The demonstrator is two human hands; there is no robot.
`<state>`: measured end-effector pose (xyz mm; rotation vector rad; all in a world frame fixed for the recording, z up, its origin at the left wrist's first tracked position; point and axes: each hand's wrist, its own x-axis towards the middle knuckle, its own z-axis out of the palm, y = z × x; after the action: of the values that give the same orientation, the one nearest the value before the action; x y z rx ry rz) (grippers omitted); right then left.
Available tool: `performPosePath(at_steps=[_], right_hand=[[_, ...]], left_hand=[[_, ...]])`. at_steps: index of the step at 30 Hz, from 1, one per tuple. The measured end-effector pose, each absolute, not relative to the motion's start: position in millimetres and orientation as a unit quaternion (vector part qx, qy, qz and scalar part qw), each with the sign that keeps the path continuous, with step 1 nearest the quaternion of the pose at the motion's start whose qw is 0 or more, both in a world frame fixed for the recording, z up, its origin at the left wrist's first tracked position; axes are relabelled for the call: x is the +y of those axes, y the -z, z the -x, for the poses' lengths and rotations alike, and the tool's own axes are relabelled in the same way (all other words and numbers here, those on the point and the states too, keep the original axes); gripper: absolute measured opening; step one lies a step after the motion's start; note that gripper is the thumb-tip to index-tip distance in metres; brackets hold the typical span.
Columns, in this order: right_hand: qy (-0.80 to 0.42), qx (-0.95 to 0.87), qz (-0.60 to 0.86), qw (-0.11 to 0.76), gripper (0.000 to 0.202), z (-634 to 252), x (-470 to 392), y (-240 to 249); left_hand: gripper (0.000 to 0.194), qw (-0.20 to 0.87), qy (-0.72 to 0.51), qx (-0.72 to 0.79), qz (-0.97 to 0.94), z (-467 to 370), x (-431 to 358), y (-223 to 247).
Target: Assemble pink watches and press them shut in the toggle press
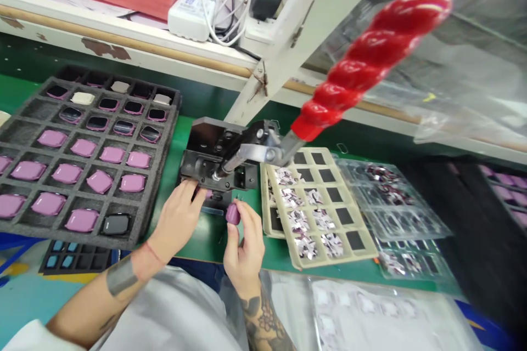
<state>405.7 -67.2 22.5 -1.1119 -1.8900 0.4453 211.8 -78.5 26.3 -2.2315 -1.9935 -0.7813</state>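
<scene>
My right hand [246,244] pinches a small purple watch case [233,214] between thumb and fingers, just in front of the black toggle-clamp press [218,167]. At the front left edge of that press, my left hand [181,216] has its fingers bent together against the fixture. A bit of purple [208,194] shows beside those fingertips, but what they grip is hidden. The press has a thick red twisted handle [370,66] slanting up to the right, and its metal plunger [218,174] points down at the fixture.
On the left, a grey foam tray [142,219] holds purple cases and dark-faced ones. To the right stand a cream compartment tray [294,247] of small pale pieces and clear plastic trays [428,225]. A white post [284,55] rises behind the press, beside a shelf [135,38].
</scene>
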Motion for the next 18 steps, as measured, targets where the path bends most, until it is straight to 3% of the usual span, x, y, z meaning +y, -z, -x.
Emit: performPosePath(at_steps=[4, 9, 14, 18], right_hand=[[-0.165, -0.755, 0.454, 0.443, 0.056, -419, -71, -26], [-0.172, -0.748, 0.455, 0.451, 0.056, -423, -75, -18], [-0.132, -0.792, 0.358, 0.476, 0.067, -405, -71, -18], [-0.103, -0.86, 0.215, 0.451, 0.069, -385, -58, -32]], left_hand=[[0.046, -0.009, 0.221, -0.634, 0.741, -216, -61, -17], [0.055, -0.139, 0.298, -0.589, 0.738, -213, -62, -18], [0.034, -0.32, 0.498, -0.541, 0.597, -225, -100, -47], [0.011, -0.354, 0.553, -0.555, 0.511, -216, -135, -74]])
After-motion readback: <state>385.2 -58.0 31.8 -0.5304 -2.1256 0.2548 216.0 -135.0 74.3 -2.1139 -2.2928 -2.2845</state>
